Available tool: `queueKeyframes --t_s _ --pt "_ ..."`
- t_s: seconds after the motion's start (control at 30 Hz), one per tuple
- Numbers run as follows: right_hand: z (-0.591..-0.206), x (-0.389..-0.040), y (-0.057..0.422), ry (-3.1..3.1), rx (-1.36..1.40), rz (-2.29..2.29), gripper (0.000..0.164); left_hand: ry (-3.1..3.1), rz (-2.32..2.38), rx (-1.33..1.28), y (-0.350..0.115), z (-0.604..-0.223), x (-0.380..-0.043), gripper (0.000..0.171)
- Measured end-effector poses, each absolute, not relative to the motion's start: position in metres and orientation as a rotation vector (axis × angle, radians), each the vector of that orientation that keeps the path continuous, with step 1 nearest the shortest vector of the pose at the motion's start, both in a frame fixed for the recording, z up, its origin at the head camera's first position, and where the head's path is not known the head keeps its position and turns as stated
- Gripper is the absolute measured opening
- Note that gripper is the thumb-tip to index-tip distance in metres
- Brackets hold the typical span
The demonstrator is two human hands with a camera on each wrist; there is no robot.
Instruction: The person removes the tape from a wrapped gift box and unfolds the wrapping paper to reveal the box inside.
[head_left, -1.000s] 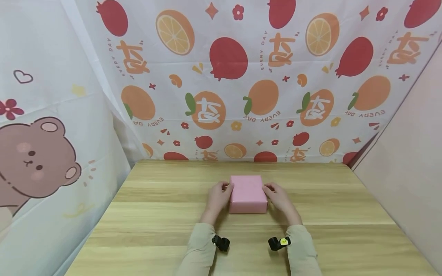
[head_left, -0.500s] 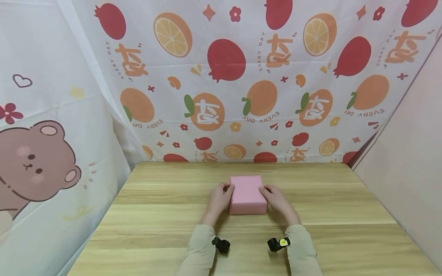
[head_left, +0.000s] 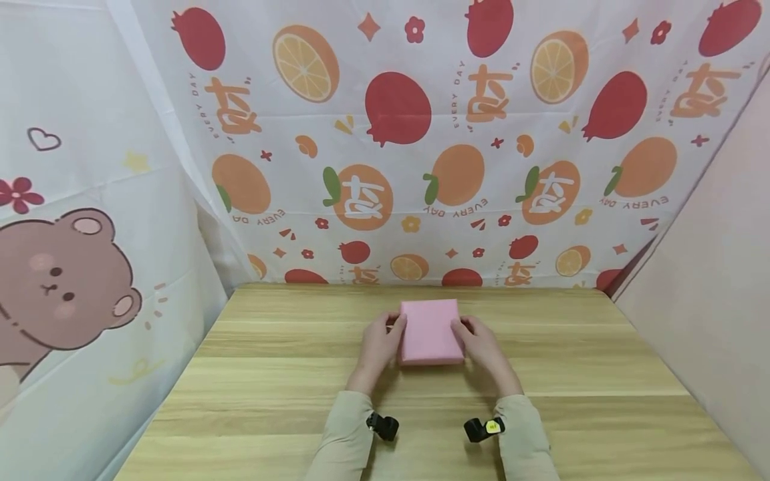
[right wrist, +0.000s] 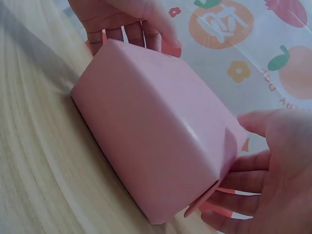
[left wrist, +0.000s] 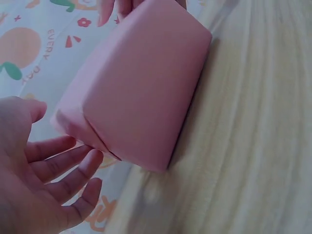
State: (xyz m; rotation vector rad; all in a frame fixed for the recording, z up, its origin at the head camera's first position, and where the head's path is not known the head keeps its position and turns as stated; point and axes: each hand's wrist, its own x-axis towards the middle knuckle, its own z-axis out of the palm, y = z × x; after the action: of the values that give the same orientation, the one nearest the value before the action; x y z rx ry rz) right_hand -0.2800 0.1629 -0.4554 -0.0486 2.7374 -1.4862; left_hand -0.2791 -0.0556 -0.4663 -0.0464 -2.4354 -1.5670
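Left of the pink box (head_left: 430, 332), the left hand (head_left: 380, 341) clasps its side, fingers parted. Tilted on or just above the worktop (head_left: 277, 401), the box is probably light, stiff, slick: hold both sides. At its right, the right hand (head_left: 483, 342) clasps it, fingers near a gaping flap (right wrist: 199, 201).

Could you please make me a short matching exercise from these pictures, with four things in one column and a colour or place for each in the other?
Things:
1. Box
2. Bear
3. Table
4. Left hand

Colours and places:
A. Brown, at the left edge of the head view
B. At the box's left side
C. Plain pink
D. Yellowish, with wood grain

Right pairs: 1-C, 2-A, 3-D, 4-B
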Motion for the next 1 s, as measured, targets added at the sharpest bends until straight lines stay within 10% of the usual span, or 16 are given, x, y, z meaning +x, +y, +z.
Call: queueKeyframes --t_s 1.0 --pt "-0.443 -0.278 0.166 2.585 -0.011 -1.948 0.034 -2.327 -1.713 -0.039 -0.052 -0.441 -0.269 0.026"
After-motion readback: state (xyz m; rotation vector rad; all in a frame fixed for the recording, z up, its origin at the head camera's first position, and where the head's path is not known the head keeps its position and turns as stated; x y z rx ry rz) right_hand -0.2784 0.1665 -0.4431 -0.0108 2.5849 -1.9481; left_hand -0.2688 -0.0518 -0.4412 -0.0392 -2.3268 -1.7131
